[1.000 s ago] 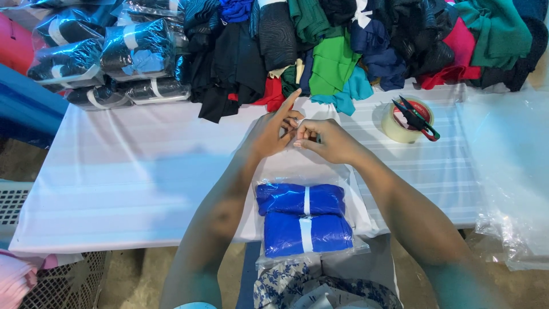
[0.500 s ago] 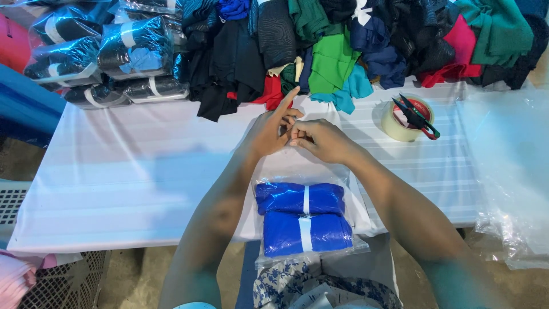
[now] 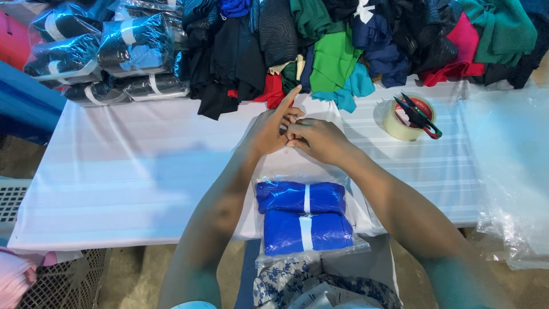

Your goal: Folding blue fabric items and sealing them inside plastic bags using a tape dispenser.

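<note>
White table (image 3: 131, 171): two hands (image 3: 297, 131), apparently pinching one bag (image 3: 306, 171), two blue bundles (image 3: 303, 214).

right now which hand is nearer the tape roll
Right. The right hand sits just left of the tape roll with bare table between them. The left hand is further left, on the far side of the right hand.

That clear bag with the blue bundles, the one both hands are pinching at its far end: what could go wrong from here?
1. The clear bag overhangs the table's near edge; its blue bundles might slide off.
2. The left hand and right hand pinch thin film, which may tear.
3. The snips rest loosely on the tape roll and could be knocked.
</note>
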